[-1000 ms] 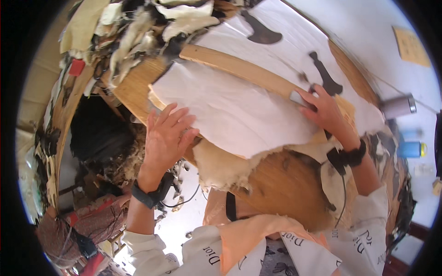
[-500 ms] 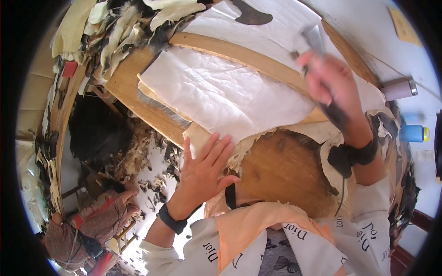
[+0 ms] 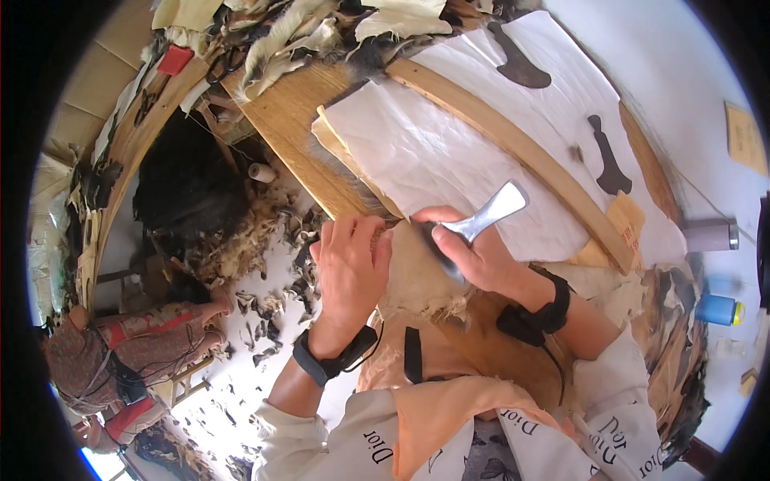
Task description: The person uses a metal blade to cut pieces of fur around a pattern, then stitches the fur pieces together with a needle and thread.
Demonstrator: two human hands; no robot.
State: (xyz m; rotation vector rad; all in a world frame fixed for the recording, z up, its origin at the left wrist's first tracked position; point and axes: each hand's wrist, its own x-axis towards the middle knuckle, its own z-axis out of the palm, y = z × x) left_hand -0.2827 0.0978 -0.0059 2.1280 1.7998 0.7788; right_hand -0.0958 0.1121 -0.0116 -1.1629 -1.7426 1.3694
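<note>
My left hand (image 3: pixel 349 272) has curled fingers pinching the edge of a pale fur-backed hide (image 3: pixel 421 289) beside the wooden board's edge. Just to its right, my right hand (image 3: pixel 473 256) grips a metal tool (image 3: pixel 497 207) with a shiny flared end and a dark, blurred lower part, held over the hide. Above them lie a creased white sheet (image 3: pixel 425 152) and a long wooden strip (image 3: pixel 513 144). Two dark flared tools or shapes (image 3: pixel 521 68) lie on the white sheets farther back and to the right.
Hide scraps (image 3: pixel 337 32) pile along the back. A co-worker (image 3: pixel 128 369) is at lower left, near floor littered with scraps (image 3: pixel 273 305). A red block (image 3: pixel 175 59) lies upper left; a steel bottle (image 3: pixel 710 235) and blue bottle (image 3: pixel 718 310) are at right.
My right hand lifted the metal tool from by the wooden strip and brought it down and left beside my left hand. My left hand shifted, its spread fingers now curled on the hide.
</note>
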